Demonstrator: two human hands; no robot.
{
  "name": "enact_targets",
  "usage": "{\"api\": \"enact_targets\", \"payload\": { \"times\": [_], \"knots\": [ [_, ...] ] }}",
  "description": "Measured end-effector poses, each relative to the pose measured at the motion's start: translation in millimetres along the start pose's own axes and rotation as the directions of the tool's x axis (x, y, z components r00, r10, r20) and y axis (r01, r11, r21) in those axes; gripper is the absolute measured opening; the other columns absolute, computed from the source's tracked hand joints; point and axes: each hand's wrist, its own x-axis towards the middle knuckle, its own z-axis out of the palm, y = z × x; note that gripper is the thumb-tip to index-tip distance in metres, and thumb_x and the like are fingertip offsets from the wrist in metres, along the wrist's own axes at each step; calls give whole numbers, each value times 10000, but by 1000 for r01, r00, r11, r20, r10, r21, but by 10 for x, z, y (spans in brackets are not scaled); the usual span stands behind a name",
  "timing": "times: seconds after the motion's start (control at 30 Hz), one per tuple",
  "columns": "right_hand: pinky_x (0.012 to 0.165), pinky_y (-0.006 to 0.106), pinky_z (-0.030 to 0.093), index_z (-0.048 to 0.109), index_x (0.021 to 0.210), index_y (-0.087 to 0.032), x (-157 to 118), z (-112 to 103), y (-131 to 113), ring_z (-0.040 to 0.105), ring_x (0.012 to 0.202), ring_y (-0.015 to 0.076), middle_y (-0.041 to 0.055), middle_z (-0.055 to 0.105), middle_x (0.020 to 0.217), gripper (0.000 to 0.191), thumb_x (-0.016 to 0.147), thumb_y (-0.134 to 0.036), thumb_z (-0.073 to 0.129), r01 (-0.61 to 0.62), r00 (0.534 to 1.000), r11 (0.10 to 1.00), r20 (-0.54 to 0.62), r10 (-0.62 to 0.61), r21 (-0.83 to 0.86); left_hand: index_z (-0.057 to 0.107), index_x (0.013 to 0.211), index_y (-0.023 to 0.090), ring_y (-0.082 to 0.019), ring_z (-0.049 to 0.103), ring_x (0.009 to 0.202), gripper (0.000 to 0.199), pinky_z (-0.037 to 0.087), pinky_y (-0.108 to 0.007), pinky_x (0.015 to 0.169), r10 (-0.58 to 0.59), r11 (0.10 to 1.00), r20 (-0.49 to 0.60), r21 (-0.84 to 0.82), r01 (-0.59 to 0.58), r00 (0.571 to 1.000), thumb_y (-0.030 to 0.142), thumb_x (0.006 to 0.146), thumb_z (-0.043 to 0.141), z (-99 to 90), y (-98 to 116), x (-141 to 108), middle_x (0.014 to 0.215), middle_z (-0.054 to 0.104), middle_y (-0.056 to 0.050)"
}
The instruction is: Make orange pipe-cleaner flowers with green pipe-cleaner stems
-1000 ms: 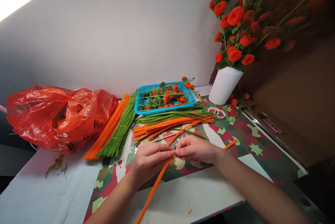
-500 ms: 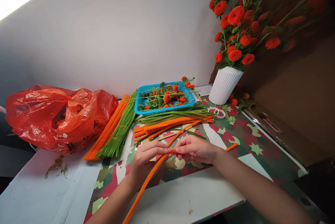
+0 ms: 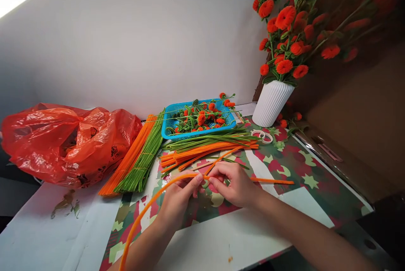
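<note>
Between both hands runs a long, fuzzy orange pipe cleaner (image 3: pixel 141 211), pinched near the middle of the table. My left hand (image 3: pixel 179 195) is closed, thumb and forefinger gripping it; one length arches back over that wrist toward me. Close beside it, my right hand (image 3: pixel 234 183) pinches the same orange strand with thumb and fingertips. An orange end (image 3: pixel 274 181) sticks out to the right behind the right hand. Another orange strand (image 3: pixel 221 159) slants up from the fingers toward the bundles. The fingers hide how the strands join or cross.
Orange pipe cleaners (image 3: pixel 202 151) and green pipe cleaners (image 3: pixel 211 141) lie behind the hands. A blue basket (image 3: pixel 199 135) holds small orange flowers. Upright bundles (image 3: pixel 136 157) and a red plastic bag (image 3: pixel 69 144) sit left. Tape rings (image 3: pixel 266 137) and a white vase (image 3: pixel 272 103) stand right.
The left hand has turned, its thumb now on top, and the near length has swung left over its wrist. More of the orange end shows at right.
</note>
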Motion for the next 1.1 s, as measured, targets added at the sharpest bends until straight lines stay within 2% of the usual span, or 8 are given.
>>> {"api": "enact_targets", "payload": {
  "times": [0.2, 0.3, 0.4, 0.47, 0.57, 0.67, 0.73, 1.1],
  "knots": [
    [548, 279, 318, 578, 722, -165, -17, 48, 68, 495, 612, 158, 50, 584, 657, 257, 912, -174, 405, 322, 939, 785, 71, -338, -529, 632, 653, 128, -85, 542, 478, 250, 403, -179, 409, -324, 922, 82, -195, 334, 943, 351, 720, 723, -20, -29, 48, 626, 623, -40],
    [573, 262, 358, 578, 741, -174, -10, 12, 47, 511, 626, 148, 32, 584, 671, 200, 894, -175, 450, 193, 978, 921, -7, -207, -339, 666, 755, 136, -114, 592, 519, 239, 446, -195, 426, -222, 972, 103, -50, 228, 970, 374, 760, 693, -56, -16, 47, 669, 657, -51],
    [570, 241, 377, 587, 739, -177, 12, -54, 26, 506, 618, 130, 9, 578, 670, 155, 873, -212, 518, -51, 998, 998, -27, 50, -47, 686, 874, 171, -156, 665, 643, 198, 521, -221, 511, 114, 980, 77, 154, -125, 991, 336, 764, 705, -94, 9, 54, 804, 709, -63],
    [527, 228, 354, 593, 741, -172, 28, -89, 24, 471, 571, 111, -9, 554, 648, 164, 864, -271, 549, -207, 978, 972, 39, 204, 115, 685, 894, 190, -168, 684, 734, 134, 551, -232, 590, 403, 858, 92, 308, -410, 911, 261, 780, 690, -124, 27, 69, 867, 714, -60],
    [475, 212, 310, 592, 739, -163, 52, -120, 14, 410, 516, 83, -34, 507, 620, 215, 823, -361, 603, -381, 923, 871, 183, 338, 309, 671, 956, 202, -156, 677, 769, 170, 559, -241, 658, 703, 517, 218, 496, -698, 676, 155, 793, 663, -173, 46, 91, 880, 705, -51],
    [472, 204, 309, 568, 685, -161, 76, -138, -10, 386, 504, 71, -47, 480, 587, 272, 769, -405, 655, -486, 868, 772, 328, 373, 410, 665, 987, 199, -151, 679, 786, 216, 558, -248, 699, 786, 252, 390, 507, -824, 480, 98, 797, 650, -209, 56, 98, 915, 709, -63],
    [501, 206, 340, 559, 666, -160, 86, -147, -19, 410, 518, 71, -44, 499, 588, 295, 746, -420, 674, -537, 834, 724, 399, 380, 433, 671, 950, 187, -148, 680, 767, 182, 554, -241, 687, 779, 176, 471, 470, -865, 414, 82, 804, 640, -220, 60, 97, 878, 712, -61],
    [541, 227, 352, 563, 655, -159, 56, -95, 13, 448, 577, 94, -18, 534, 625, 280, 732, -400, 682, -486, 866, 777, 339, 367, 400, 660, 899, 177, -129, 666, 719, 117, 531, -220, 655, 732, 212, 478, 516, -830, 485, 95, 817, 646, -218, 36, 109, 821, 709, -43]
  ]
}}
